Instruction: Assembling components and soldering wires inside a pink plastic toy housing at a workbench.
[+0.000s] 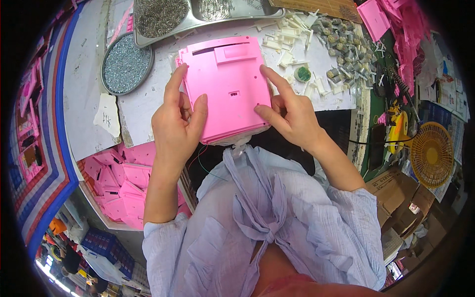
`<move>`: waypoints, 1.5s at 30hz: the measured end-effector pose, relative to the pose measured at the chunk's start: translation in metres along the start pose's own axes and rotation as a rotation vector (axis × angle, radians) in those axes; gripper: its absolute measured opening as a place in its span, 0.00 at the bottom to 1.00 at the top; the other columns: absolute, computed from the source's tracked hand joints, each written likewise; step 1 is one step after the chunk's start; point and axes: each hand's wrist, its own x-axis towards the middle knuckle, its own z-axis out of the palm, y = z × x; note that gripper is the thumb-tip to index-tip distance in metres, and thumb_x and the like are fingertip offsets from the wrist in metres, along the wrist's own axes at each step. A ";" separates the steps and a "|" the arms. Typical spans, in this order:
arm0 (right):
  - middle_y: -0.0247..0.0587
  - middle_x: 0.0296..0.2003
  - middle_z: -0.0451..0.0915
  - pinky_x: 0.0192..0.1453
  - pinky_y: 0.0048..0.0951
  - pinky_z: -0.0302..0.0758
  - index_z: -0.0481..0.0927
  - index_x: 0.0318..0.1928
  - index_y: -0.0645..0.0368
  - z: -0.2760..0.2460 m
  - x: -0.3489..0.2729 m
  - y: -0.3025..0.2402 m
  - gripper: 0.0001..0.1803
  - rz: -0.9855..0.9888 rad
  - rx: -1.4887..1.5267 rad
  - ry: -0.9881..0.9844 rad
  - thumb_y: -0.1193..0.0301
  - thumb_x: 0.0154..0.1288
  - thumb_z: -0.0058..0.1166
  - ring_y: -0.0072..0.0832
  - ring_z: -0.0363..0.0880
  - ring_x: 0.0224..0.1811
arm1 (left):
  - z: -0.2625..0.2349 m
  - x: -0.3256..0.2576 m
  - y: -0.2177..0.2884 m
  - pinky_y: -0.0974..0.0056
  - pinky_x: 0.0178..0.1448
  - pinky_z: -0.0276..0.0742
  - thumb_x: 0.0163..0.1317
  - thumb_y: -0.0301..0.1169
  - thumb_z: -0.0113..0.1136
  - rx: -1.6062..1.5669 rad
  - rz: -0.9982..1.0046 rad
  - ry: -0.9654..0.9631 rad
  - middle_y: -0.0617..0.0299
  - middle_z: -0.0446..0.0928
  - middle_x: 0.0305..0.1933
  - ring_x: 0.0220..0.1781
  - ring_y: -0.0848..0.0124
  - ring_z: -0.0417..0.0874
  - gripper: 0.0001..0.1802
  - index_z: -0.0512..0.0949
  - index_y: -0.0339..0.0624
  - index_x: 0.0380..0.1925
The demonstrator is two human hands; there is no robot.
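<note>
A pink plastic casing [227, 109], roughly square, is tilted up at the near edge of the worktable. Its face has a long slot near the top, a raised block, a small rectangular opening in the middle and several screw holes. My left hand [175, 121] grips its left side, thumb on the front face and index finger along the edge. On the opposite side my right hand [294, 116] holds it the same way, thumb near the lower right hole. The casing's back is hidden. Below it, thin red and green wires [202, 156] hang down.
Left of the casing stands a round dish [118, 93] of screws. A metal tray [213, 24] with springs lies at the back. White plastic parts [287, 39] and small motors [346, 49] are heaped at the right. Pink pieces [133, 183] fill a box lower left; a yellow fan [431, 154] stands far right.
</note>
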 end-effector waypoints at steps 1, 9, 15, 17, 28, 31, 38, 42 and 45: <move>0.39 0.18 0.75 0.27 0.33 0.73 0.63 0.77 0.59 0.000 0.002 0.002 0.42 -0.026 -0.007 0.003 0.60 0.68 0.66 0.33 0.78 0.19 | 0.001 -0.002 -0.002 0.66 0.26 0.67 0.66 0.31 0.67 -0.012 -0.004 0.008 0.66 0.68 0.19 0.19 0.75 0.70 0.35 0.68 0.38 0.72; 0.40 0.20 0.75 0.30 0.32 0.73 0.74 0.72 0.55 -0.013 0.017 0.000 0.35 -0.206 -0.121 -0.096 0.67 0.65 0.68 0.31 0.75 0.21 | -0.001 -0.013 0.002 0.66 0.27 0.68 0.65 0.31 0.69 0.059 -0.054 0.045 0.65 0.67 0.19 0.19 0.74 0.69 0.34 0.70 0.37 0.69; 0.42 0.20 0.78 0.31 0.37 0.76 0.72 0.75 0.47 -0.016 0.017 -0.004 0.37 -0.226 -0.384 -0.179 0.62 0.66 0.68 0.38 0.79 0.21 | 0.002 -0.032 -0.014 0.66 0.28 0.69 0.67 0.30 0.67 -0.075 -0.100 -0.019 0.63 0.65 0.18 0.19 0.73 0.69 0.36 0.68 0.33 0.73; 0.44 0.20 0.80 0.29 0.41 0.77 0.73 0.74 0.45 -0.021 0.020 -0.012 0.36 -0.208 -0.563 -0.235 0.58 0.66 0.67 0.44 0.81 0.21 | 0.002 -0.029 -0.013 0.66 0.28 0.68 0.67 0.30 0.67 -0.051 -0.118 -0.047 0.62 0.65 0.18 0.19 0.72 0.68 0.36 0.67 0.33 0.74; 0.49 0.20 0.79 0.28 0.44 0.76 0.70 0.74 0.54 -0.030 0.032 -0.003 0.35 -0.354 -0.437 -0.317 0.58 0.70 0.63 0.47 0.80 0.22 | -0.016 -0.036 -0.019 0.74 0.33 0.62 0.62 0.23 0.69 -0.513 -0.237 -0.289 0.73 0.58 0.21 0.23 0.81 0.60 0.49 0.55 0.42 0.81; 0.47 0.24 0.81 0.30 0.44 0.76 0.72 0.72 0.56 -0.032 0.034 -0.013 0.34 -0.353 -0.561 -0.361 0.61 0.68 0.64 0.45 0.81 0.25 | -0.026 -0.037 -0.019 0.73 0.33 0.65 0.58 0.23 0.72 -0.380 -0.189 -0.410 0.72 0.60 0.21 0.24 0.79 0.62 0.57 0.47 0.46 0.83; 0.42 0.49 0.80 0.65 0.48 0.71 0.80 0.55 0.53 0.023 0.082 -0.053 0.25 -0.920 -0.474 -0.371 0.60 0.57 0.68 0.38 0.76 0.61 | -0.020 -0.044 -0.029 0.73 0.35 0.66 0.55 0.23 0.75 -0.435 -0.214 -0.361 0.72 0.71 0.28 0.28 0.81 0.67 0.54 0.55 0.47 0.80; 0.37 0.52 0.78 0.77 0.55 0.61 0.81 0.49 0.54 0.039 0.082 -0.039 0.20 -1.044 -0.368 -0.416 0.61 0.57 0.68 0.37 0.73 0.67 | -0.001 -0.087 -0.033 0.65 0.35 0.76 0.59 0.28 0.74 -0.316 -0.286 -0.132 0.61 0.81 0.35 0.29 0.71 0.80 0.30 0.73 0.41 0.61; 0.36 0.52 0.78 0.77 0.55 0.62 0.81 0.48 0.54 0.040 0.084 -0.041 0.19 -1.049 -0.333 -0.448 0.62 0.58 0.67 0.37 0.73 0.66 | 0.008 -0.104 -0.037 0.63 0.36 0.79 0.61 0.26 0.72 -0.173 -0.078 -0.106 0.59 0.81 0.36 0.33 0.65 0.84 0.12 0.80 0.39 0.43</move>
